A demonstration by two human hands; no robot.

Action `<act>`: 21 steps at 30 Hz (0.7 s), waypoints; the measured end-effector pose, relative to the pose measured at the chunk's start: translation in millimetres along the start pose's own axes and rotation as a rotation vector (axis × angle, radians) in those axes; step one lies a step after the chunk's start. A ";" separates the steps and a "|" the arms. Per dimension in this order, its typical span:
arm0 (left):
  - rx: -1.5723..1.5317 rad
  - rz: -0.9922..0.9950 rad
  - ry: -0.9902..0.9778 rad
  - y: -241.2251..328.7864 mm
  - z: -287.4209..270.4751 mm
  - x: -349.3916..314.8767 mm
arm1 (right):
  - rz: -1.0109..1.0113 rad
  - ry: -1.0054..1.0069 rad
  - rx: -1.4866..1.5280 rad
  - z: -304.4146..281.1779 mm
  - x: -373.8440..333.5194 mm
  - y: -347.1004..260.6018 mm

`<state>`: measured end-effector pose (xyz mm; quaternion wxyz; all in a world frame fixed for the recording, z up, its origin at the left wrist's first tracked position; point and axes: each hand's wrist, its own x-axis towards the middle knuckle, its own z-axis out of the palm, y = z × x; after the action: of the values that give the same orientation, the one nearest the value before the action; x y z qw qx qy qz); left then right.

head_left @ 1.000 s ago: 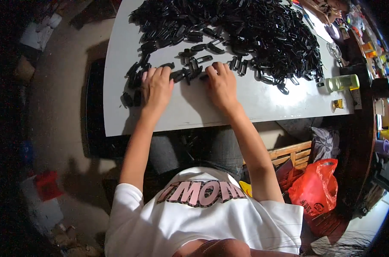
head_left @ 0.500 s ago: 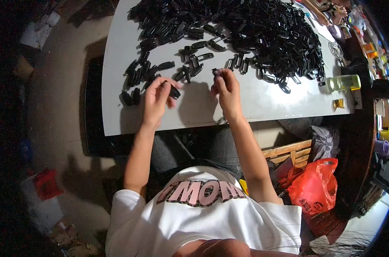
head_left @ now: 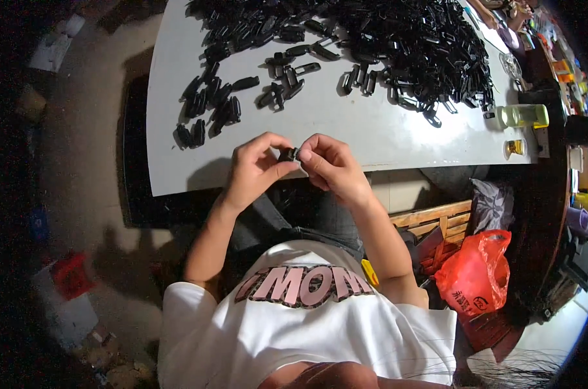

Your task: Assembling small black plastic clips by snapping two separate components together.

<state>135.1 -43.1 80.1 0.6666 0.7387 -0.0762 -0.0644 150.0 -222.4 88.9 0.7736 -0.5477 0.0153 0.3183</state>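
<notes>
Red material (head_left: 72,277) lies over a pale sheet (head_left: 80,318) on the floor at the lower left of the frame. Right of that, a white table (head_left: 320,120) spans the upper middle, its near edge just beyond the person's lap. A scattered group of small black parts (head_left: 202,102) rests on its left side, some touching, some apart. Left of centre, the left hand (head_left: 258,163) is raised near the table's edge, its thumb and forefinger bent into a curve with only a small gap at the tips, where they grip a small black piece (head_left: 289,155). That piece sits at the middle of the frame, between the two hands; whether it is one part or two joined cannot be told. Above it, a few loose black parts (head_left: 278,96) lie on the table. Below, a white shirt (head_left: 294,340) bears pink lettering. The right hand (head_left: 336,167) pinches the piece's right end between thumb and forefinger, its other fingers curled. A dense black heap (head_left: 423,55) fills the upper right of the table. Beyond come wooden slats (head_left: 436,219), a red plastic bag (head_left: 478,269), a small clear cup (head_left: 515,148) and a green bottle (head_left: 524,116).
</notes>
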 end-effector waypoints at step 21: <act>0.000 0.402 -0.041 4.3 15.9 0.9 | 0.005 -0.335 0.245 -2.8 -13.0 32.0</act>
<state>132.8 -59.1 82.7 0.6644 0.7071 -0.2357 0.0550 124.3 -224.7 65.8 0.8254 -0.3888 -0.0738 0.4026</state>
